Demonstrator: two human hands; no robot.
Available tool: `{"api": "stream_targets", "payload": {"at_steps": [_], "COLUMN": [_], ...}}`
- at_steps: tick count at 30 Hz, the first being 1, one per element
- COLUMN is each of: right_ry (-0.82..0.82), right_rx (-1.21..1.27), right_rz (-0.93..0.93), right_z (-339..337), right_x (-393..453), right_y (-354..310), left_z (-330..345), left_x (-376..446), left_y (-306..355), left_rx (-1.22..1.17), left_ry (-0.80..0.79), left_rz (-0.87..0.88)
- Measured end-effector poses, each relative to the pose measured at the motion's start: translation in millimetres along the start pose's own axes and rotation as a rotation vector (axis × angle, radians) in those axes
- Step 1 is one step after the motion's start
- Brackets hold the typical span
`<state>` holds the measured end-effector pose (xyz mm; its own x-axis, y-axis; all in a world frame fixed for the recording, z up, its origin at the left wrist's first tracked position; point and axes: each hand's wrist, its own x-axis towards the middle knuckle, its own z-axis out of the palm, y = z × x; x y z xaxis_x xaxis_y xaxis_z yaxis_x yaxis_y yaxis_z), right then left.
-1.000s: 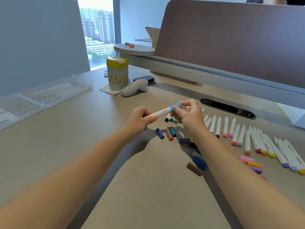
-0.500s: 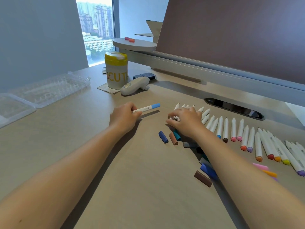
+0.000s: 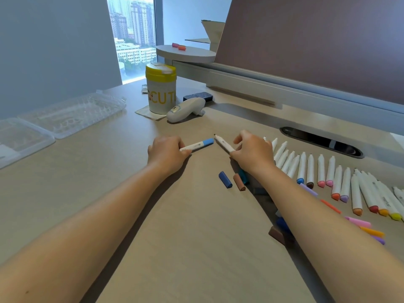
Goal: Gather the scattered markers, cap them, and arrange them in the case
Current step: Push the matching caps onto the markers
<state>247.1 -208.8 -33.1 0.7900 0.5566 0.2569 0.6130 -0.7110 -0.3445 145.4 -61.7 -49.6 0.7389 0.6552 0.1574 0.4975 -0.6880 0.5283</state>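
Clear case (image 3: 72, 114) lies open far left. Left hand (image 3: 167, 153) grips capped blue marker (image 3: 197, 145) on desk (image 3: 196, 237); right hand (image 3: 253, 152) pinches uncapped marker (image 3: 223, 143) mid-barrel. Loose caps (image 3: 231, 180) near. Markers likely light, stiff, smooth; hold barrel.

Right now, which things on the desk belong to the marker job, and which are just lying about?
Job:
- blue-capped marker, in left hand
- uncapped marker, in right hand
- marker row
- loose caps
- clear case

Lying about:
- yellow-lidded canister
- white handheld device
- dark blue pad
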Motion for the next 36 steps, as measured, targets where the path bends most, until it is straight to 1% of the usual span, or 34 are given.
{"api": "stream_targets", "payload": {"at_steps": [2,6,10,12,15,17,19,25,27,34,36], "right_ry": [-0.002,-0.041,-0.107,-0.111,-0.036,-0.003,-0.005,0.027,0.030,0.021,0.038], "right_rx": [0.069,0.389,0.622,0.698,0.721,0.760,0.781,0.768,0.792,0.764,0.749], "right_rz": [0.015,0.111,0.174,0.206,0.270,0.330,0.373,0.338,0.331,0.263,0.223], "right_z": [-5.2,-26.3,-55.8,-68.5,-80.4,-83.6,-86.7,-98.2,-100.0,-95.6,-92.9], "right_x": [-1.8,-11.0,-32.4,-47.1,-70.3,-83.8,-95.7,-116.8,-120.5,-123.0,-122.6], "right_y": [0.4,3.4,14.7,23.4,40.0,52.8,64.4,88.3,93.7,98.5,97.8], "left_z": [-2.2,-7.1,-7.2,-3.0,7.6,17.1,26.0,42.9,47.7,45.6,45.4], "left_x": [-3.0,-10.0,-26.9,-39.1,-57.7,-68.4,-77.1,-86.5,-87.9,-89.6,-90.6], "left_y": [-0.9,1.8,17.5,30.7,54.7,71.4,87.8,124.0,128.3,130.9,125.2], "left_rx": [0.012,0.035,0.013,-0.028,-0.086,-0.059,-0.007,0.186,0.239,0.308,0.230], "left_ry": [-0.014,-0.033,0.040,0.031,-0.043,-0.116,-0.168,-0.261,-0.265,-0.231,-0.182], "left_rz": [-0.003,-0.020,0.088,0.159,0.272,0.349,0.408,0.514,0.529,0.482,0.477]}}
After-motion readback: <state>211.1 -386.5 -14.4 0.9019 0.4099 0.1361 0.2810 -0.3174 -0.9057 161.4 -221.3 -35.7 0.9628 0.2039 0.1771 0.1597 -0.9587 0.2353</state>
